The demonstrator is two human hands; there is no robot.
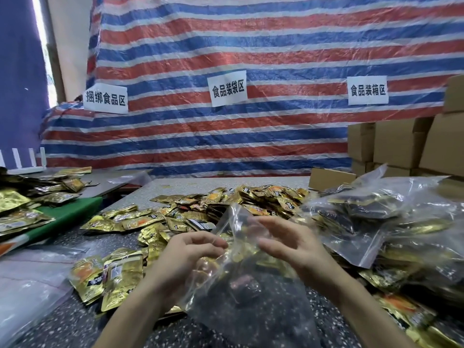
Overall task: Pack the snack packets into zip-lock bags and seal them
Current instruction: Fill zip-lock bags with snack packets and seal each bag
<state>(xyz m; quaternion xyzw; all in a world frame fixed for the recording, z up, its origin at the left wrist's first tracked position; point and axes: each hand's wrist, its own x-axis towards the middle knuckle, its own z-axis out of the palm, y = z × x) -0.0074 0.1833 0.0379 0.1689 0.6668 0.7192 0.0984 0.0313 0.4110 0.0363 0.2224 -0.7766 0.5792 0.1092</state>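
A clear zip-lock bag (241, 285) hangs between my two hands over the speckled table (62, 320), with its top edge standing up near the middle. My left hand (185, 257) pinches the bag's left side with curled fingers. My right hand (288, 244) holds the bag's right side, fingers bent toward its mouth. Whether anything lies inside the bag I cannot tell. Gold snack packets (226, 202) lie in a loose heap beyond my hands, and a few more gold packets (110, 277) sit left of my left wrist.
Filled zip-lock bags (391, 222) pile up on the right. Flat empty bags (27, 280) lie at the near left. More packets (30, 197) cover a side table and green board at left. Cardboard boxes (401, 146) stack at the right, a striped tarp (226, 71) behind.
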